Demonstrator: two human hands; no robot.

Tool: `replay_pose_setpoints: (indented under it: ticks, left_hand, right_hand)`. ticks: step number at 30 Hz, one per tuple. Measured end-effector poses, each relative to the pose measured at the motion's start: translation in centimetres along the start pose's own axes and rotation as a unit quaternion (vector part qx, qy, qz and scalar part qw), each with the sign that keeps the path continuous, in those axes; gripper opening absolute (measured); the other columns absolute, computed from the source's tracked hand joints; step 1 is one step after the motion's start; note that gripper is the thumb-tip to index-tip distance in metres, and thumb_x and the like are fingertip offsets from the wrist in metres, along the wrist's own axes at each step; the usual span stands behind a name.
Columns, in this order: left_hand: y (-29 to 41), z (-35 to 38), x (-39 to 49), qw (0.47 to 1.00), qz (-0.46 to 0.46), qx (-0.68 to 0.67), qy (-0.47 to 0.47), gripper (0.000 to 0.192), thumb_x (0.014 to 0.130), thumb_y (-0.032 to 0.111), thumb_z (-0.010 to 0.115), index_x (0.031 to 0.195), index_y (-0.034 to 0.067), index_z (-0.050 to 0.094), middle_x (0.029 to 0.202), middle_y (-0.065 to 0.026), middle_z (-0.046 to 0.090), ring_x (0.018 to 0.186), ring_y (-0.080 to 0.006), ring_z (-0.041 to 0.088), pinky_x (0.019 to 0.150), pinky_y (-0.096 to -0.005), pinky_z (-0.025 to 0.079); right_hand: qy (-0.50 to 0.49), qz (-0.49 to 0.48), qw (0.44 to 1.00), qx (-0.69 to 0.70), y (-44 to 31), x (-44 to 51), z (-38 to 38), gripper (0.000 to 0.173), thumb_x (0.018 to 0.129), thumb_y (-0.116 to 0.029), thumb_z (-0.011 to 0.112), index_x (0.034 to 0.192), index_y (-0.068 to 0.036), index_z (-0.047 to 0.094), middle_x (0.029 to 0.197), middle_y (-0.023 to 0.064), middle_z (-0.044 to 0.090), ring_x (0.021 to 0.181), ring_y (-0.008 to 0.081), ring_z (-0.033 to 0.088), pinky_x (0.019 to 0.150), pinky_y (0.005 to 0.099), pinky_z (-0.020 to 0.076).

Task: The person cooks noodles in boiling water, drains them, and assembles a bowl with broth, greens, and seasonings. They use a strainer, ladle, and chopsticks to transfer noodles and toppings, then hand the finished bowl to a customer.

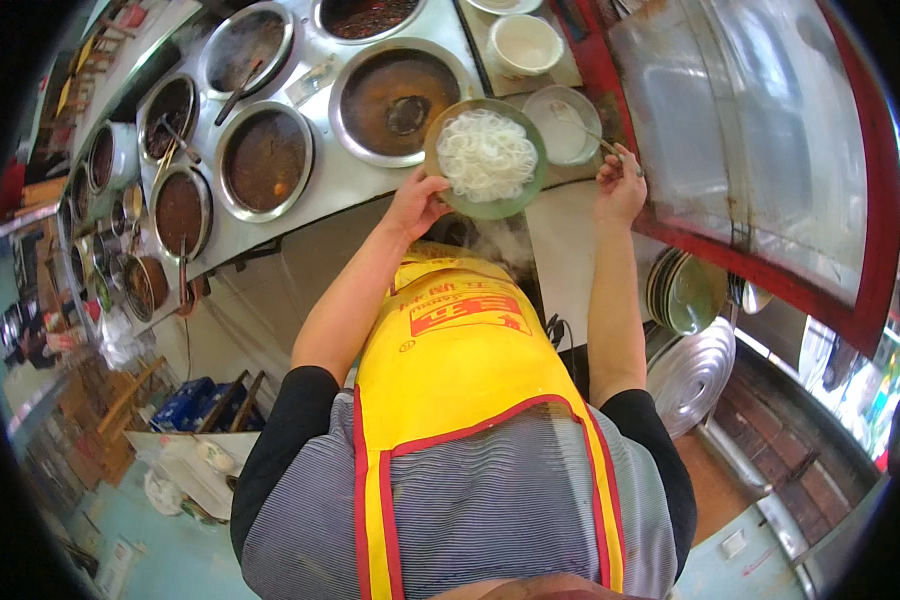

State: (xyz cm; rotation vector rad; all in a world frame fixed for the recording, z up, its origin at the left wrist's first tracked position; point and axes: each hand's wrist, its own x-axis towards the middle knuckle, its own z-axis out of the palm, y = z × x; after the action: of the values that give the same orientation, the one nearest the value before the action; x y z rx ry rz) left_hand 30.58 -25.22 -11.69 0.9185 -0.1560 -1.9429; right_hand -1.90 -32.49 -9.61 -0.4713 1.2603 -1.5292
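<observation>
My left hand (418,204) grips the rim of a round green plate (487,209) heaped with white rice noodles (487,155). The plate is held in the air at the edge of a large metal pot of brown broth (400,97). In my right hand (621,184) is the handle of a spoon (596,138), whose head rests in a clear bowl of white granular or powdery stuff (559,124). Behind that bowl stands a white tub (525,45) with pale contents. Steam rises just below the plate.
More metal pots of dark sauce and broth (265,160) fill the counter at left, some with ladles. A red-framed glass panel (750,255) borders the right side. Stacked green plates (686,292) and a round aluminium lid (694,379) stand below it.
</observation>
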Motion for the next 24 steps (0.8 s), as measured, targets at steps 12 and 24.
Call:
replay_pose_setpoints:
  ticks: [12,24]
  left_hand:
    - [1.7,-6.1,-15.7,0.973,0.178,-0.143,0.044,0.058,0.079,0.007,0.060,0.134,0.004,0.044,0.121,-0.0110,0.060,0.110,-0.0237,0.061,0.093,-0.0400,0.053]
    - [7.0,-28.8,-48.2,0.742,0.504,-0.268,0.352,0.053,0.079,0.014,0.060,0.130,0.003,0.050,0.128,-0.0121,0.057,0.113,-0.0290,0.058,0.097,-0.0438,0.048]
  right_hand:
    - [-0.108,0.047,0.974,-0.192,4.8,-3.3,3.0,0.032,0.100,-0.020,0.052,0.127,-0.004,0.052,0.086,0.0056,0.063,0.060,0.0097,0.052,0.051,0.0218,0.0415]
    - [-0.535,0.143,0.781,-0.289,18.1,-25.4,27.5,0.025,0.098,-0.015,0.055,0.117,0.000,0.059,0.086,0.0046,0.063,0.063,0.0076,0.055,0.054,0.0220,0.0444]
